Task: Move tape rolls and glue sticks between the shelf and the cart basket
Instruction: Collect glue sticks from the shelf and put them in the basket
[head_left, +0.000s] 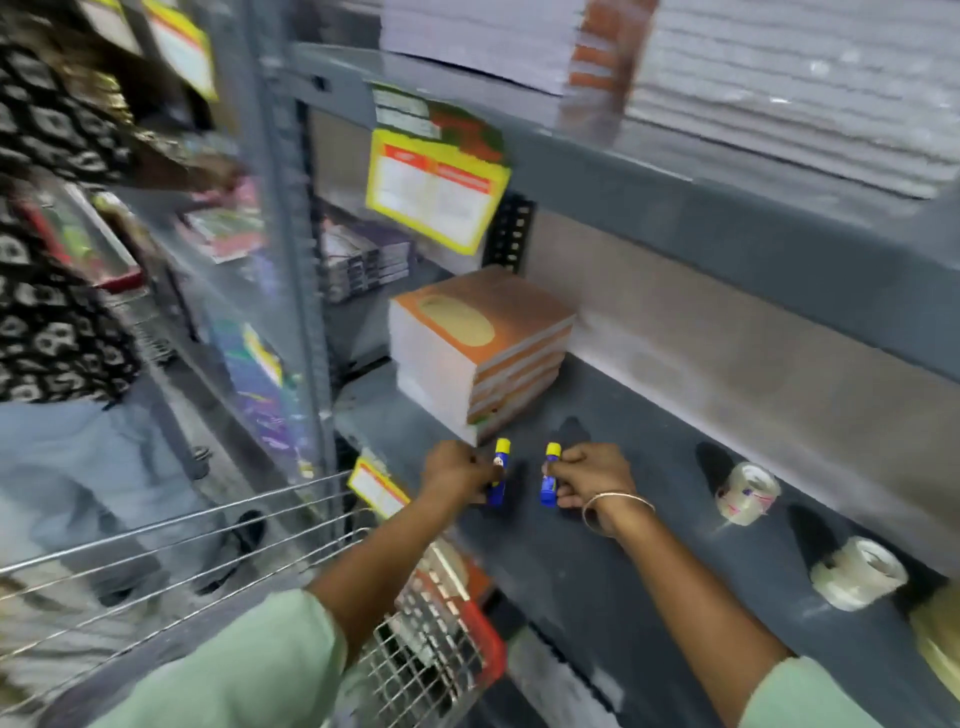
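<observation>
Over the grey shelf (597, 561), my left hand (454, 470) grips a blue glue stick with a yellow cap (498, 470), held upright. Beside it, my right hand (589, 475) grips a second blue and yellow glue stick (549, 475), also upright. The two sticks stand a little apart, at or just above the shelf surface. Two clear tape rolls lie further right on the shelf, one (748, 493) nearer the back and one (857, 579) nearer the front. The wire cart basket (426, 660) with a red rim sits below my left arm.
A stack of orange-covered notebooks (480, 353) stands on the shelf just behind my hands. A yellowish roll (940, 639) shows at the right edge. Another person in a patterned top (57, 260) stands at the left by the neighbouring shelves. Yellow price tags hang from the shelf edges.
</observation>
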